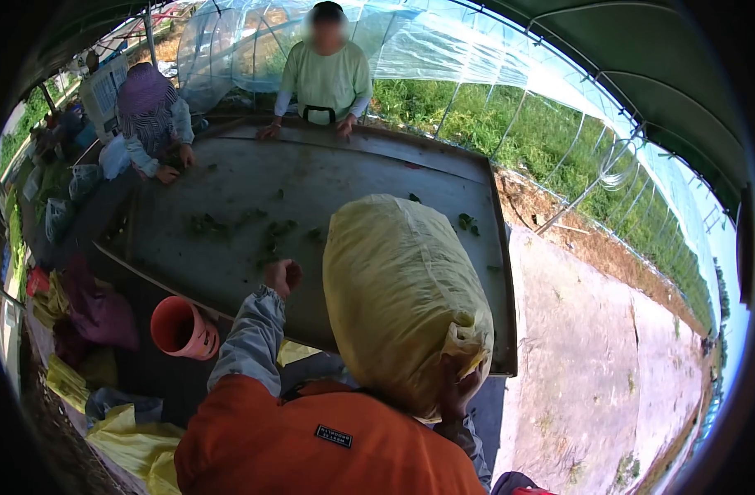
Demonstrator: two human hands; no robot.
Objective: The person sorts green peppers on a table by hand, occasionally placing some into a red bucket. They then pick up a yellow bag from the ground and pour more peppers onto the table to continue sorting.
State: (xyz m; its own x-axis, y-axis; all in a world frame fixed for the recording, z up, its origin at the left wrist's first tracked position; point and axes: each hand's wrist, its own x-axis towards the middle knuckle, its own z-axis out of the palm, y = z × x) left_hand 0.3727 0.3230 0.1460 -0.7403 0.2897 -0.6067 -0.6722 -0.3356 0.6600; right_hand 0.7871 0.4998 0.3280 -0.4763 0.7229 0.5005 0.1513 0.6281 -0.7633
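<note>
A large, full yellow sack [402, 289] rests partly on the table [254, 169] and leans against my orange top. My right hand [460, 386] grips the gathered end of the sack at its lower right. Left of the sack, my left hand [283, 277] hovers over the table's near edge, its fingers curled and apart from the sack; whether anything is inside them is hidden. Green leaves [274, 235] lie scattered on the table near my left hand, and a few more [468, 223] lie right of the sack.
A person [324, 78] stands at the far side with both hands on the table edge. Another person [151, 115] bends over the left end. A red bucket [184, 330], a purple sack [101, 309] and yellow bags [134, 445] are at the lower left.
</note>
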